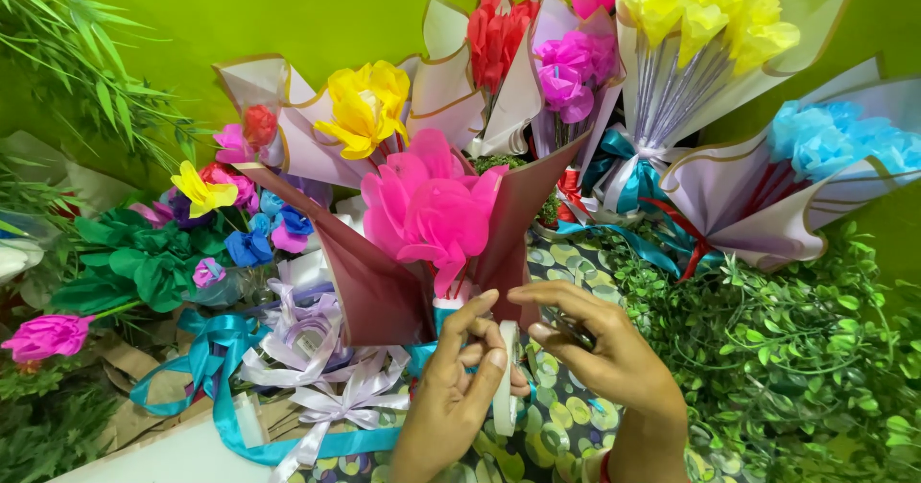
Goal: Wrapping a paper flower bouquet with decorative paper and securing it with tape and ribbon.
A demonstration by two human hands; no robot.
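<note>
Standing upright just above both hands, a bouquet of pink paper flowers (432, 205) sits in a dark maroon wrapping cone (369, 286), low in the middle of the view. The left hand (456, 387) has its grip closed on a white roll of tape (506, 377), thumb and fingers pinched on its edge, right at the base of the cone. The right hand (600, 349) meets it from the other side, its fingertips drawn together against the same roll and the bottom of the wrapper. Under the hands lies a cloth with green and yellow spots (566, 416). To the left, teal ribbon (206, 349) and pale lilac bows (331, 387) are strewn over the worktop. Behind stand more wrapped bouquets: yellow flowers (365, 109), red flowers (494, 27), purple flowers (571, 70), a tall yellow bunch (710, 8) and a blue bunch (830, 138). Green leafy foliage (815, 349) fills the right side, against a lime green wall (288, 8).
</note>
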